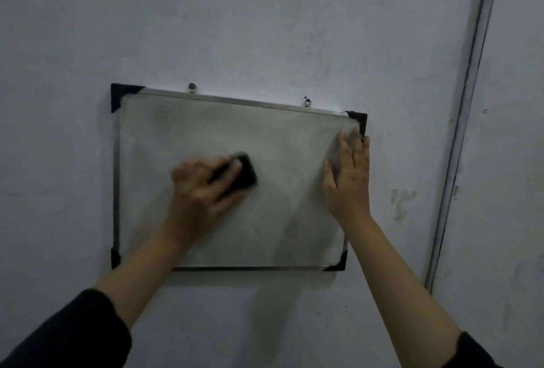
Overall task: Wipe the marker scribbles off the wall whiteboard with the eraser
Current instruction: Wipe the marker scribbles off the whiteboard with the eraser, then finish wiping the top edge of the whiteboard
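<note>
Dark sleeves (67,335) enter at 7 and 5 o'clock, pushed back from both bare forearms, which reach up to a whiteboard (206,132) hung on a grey wall (265,20).

Left hand (200,185) grips a black eraser (240,175), fingers curled over its top, and presses it to the board just left of centre. Hand and eraser are blurred.

Right hand (350,179) lies flat and spread against the board's right edge, at 3 o'clock of the eraser, fingertips just below the upper right corner cap (359,120). It holds nothing.

Board: metal frame, black caps at all four corners, tilted so the right end hangs lower. Two hooks (192,87) on the top rail meet the wall. The surface is dull grey and smeared; no distinct marker lines can be made out in the dim light.

Wall: painted, scuffed, with a patch of chipped paint (401,201) at 3 o'clock of the board. A thin vertical strip (471,103) runs down the wall at far right, leaning in this wide view.
</note>
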